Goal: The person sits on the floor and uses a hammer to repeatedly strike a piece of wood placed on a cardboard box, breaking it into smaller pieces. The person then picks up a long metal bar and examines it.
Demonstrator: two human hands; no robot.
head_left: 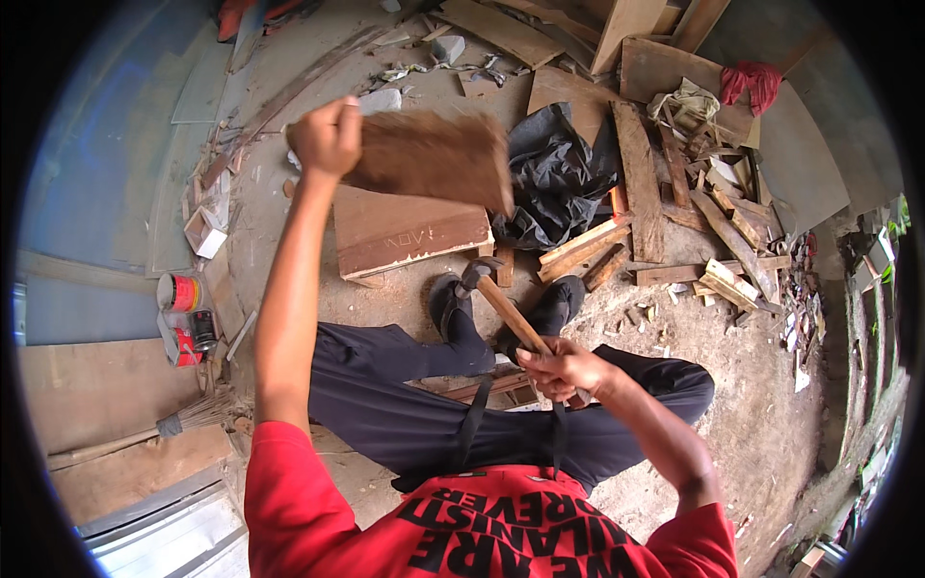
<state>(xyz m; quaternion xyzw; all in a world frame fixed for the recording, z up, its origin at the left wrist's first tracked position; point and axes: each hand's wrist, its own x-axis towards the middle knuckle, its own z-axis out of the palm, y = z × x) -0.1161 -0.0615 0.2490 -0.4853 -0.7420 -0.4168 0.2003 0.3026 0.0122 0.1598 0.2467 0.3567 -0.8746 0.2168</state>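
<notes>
Raised out in front, my left hand grips the left end of a rough brown wooden board, which is smeared by motion. Below that board, a low reddish-brown wooden box or bench rests on the floor, with marks scratched into its top. My right hand is closed around the wooden handle of a claw hammer over my lap. The hammer's metal head points away from me, above my shoes. A crumpled black plastic sheet lies just right of the board.
Wood planks and offcuts are piled at the right, with a red cloth on top. Red cans and a twig broom lie at the left. A slatted wooden fence borders the far right.
</notes>
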